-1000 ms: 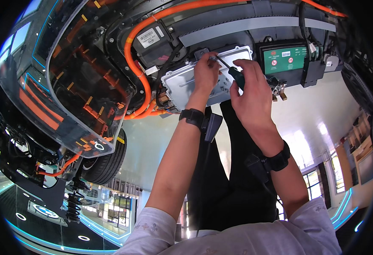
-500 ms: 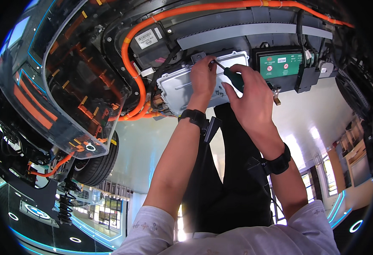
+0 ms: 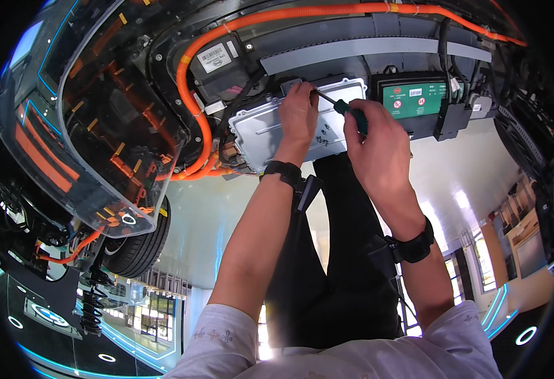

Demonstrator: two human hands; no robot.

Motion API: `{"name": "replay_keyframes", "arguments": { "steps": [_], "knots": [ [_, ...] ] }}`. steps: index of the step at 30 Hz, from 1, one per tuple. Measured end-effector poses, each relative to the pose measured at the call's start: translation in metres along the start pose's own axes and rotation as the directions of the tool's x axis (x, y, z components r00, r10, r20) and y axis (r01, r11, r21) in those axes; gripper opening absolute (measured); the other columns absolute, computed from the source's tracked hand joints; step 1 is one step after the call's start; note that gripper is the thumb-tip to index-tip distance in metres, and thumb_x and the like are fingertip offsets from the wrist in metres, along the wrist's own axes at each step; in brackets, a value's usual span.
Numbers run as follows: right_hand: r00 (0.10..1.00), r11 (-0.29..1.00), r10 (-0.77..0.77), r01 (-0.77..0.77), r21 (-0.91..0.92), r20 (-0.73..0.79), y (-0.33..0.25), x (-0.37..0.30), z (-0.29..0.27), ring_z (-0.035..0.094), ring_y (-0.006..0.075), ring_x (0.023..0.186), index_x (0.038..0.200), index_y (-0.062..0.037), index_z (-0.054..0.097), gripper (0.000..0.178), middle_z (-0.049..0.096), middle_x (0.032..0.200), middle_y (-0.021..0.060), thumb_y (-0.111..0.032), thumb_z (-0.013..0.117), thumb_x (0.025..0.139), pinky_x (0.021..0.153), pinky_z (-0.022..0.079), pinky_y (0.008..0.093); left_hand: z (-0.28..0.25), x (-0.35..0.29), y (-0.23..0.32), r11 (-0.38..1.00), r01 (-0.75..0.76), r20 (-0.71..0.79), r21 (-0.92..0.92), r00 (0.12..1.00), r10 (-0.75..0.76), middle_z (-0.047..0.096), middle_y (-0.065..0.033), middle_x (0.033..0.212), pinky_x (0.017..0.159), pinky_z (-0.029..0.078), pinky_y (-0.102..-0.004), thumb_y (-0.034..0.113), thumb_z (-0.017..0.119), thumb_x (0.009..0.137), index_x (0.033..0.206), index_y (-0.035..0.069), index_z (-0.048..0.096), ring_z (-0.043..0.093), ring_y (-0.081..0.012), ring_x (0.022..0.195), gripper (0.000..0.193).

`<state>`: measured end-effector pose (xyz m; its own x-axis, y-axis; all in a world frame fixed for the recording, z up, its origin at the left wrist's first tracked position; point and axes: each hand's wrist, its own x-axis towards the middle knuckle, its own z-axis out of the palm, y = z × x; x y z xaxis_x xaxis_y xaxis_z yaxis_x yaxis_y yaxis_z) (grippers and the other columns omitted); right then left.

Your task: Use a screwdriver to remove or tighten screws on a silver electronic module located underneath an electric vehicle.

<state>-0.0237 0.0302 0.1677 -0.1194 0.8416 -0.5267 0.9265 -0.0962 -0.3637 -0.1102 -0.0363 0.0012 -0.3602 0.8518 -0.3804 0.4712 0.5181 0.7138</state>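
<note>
Screwdriver [image 3: 346, 112] position: I see it gripped in the right hand [image 3: 378, 145], whose fingers are clenched around the dark green handle so that only the handle's upper end shows above the fist. Its thin metal shaft runs up and to the left from the handle toward the left hand [image 3: 299, 117]. The tip ends at the left hand's fingertips [image 3: 306, 88], near the top edge of the silver metal housing [image 3: 258, 129]; I cannot tell whether the tip is seated in a fastener, since the fingers cover that spot. The left hand lies with its palm against the face of the silver housing, fingers bent and pinched about the shaft tip. Both hands are raised, close together, the right just beside and slightly lower than the left. Each wrist carries a black band [image 3: 283, 172]. The silver housing is mounted on the underside of a cutaway vehicle chassis [image 3: 365, 47]. A thick orange cable [image 3: 191, 120] curves down past the housing's left side and another run crosses along the top of the view. A green-labelled black module [image 3: 416, 100] sits just right of the housing. A tyre [image 3: 141, 243] shows at lower left, well apart from both hands.
</note>
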Motion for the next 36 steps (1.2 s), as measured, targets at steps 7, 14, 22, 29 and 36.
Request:
{"name": "replay_keyframes", "arguments": {
  "steps": [7,14,22,29,36],
  "knots": [
    [0.975,0.973,-0.222,0.223,0.065,-0.017,0.002,-0.007,-0.009,0.063,0.0304,0.087,0.101,-0.0053,0.061,0.024,0.065,0.098,0.0097,0.000,0.063,0.077,0.076,0.050,0.0387,-0.002,0.000,-0.003,0.999,0.020,0.048,0.032,0.999,-0.021,0.064,-0.0129,0.090,0.067,0.050,-0.0397,0.010,0.064,0.082,0.094,0.005,0.065,0.063,-0.0315,0.077,0.013],
    [0.983,0.963,-0.154,0.173,0.205,-0.102,0.016,-0.044,-0.024,0.063,0.0294,0.087,0.095,-0.0042,0.060,0.023,0.066,0.097,0.0089,0.004,0.063,0.074,0.074,0.051,0.0354,-0.007,-0.036,-0.003,0.989,0.050,0.187,-0.138,0.982,-0.023,0.064,-0.0131,0.090,0.066,0.050,-0.0414,0.008,0.065,0.081,0.091,0.006,0.062,0.062,-0.0342,0.077,0.011],
    [1.000,0.963,-0.001,0.002,0.271,-0.002,0.046,-0.064,-0.020,0.065,0.0286,0.087,0.096,-0.0021,0.058,0.019,0.066,0.099,0.0105,0.003,0.063,0.078,0.072,0.052,0.0334,-0.011,-0.049,-0.010,0.981,0.053,0.214,-0.186,0.977,-0.013,0.063,-0.0122,0.083,0.062,0.049,-0.0373,0.007,0.066,0.080,0.094,0.005,0.064,0.062,-0.0294,0.069,0.014],
    [0.994,0.901,0.095,-0.112,0.420,0.063,0.039,-0.075,-0.002,0.067,0.0294,0.081,0.111,0.0013,0.060,0.028,0.066,0.098,0.0166,-0.003,0.061,0.084,0.064,0.053,0.0328,-0.039,-0.060,-0.012,0.870,0.470,0.423,-0.149,0.826,-0.374,0.068,-0.0099,0.082,0.057,0.048,-0.0317,0.023,0.060,0.090,0.100,0.003,0.066,0.061,-0.0153,0.063,0.023],
    [0.993,0.906,-0.067,0.021,0.423,0.094,0.029,-0.087,0.046,0.062,0.0365,0.103,0.120,0.0032,0.056,0.035,0.059,0.119,0.0223,-0.007,0.060,0.087,0.078,0.055,0.0352,-0.063,-0.054,-0.015,0.226,0.713,0.532,-0.663,0.662,-0.528,0.067,-0.0126,0.092,0.057,0.047,-0.0260,0.016,0.064,0.089,0.119,-0.003,0.054,0.065,-0.0188,0.067,0.037]
  ]
}}
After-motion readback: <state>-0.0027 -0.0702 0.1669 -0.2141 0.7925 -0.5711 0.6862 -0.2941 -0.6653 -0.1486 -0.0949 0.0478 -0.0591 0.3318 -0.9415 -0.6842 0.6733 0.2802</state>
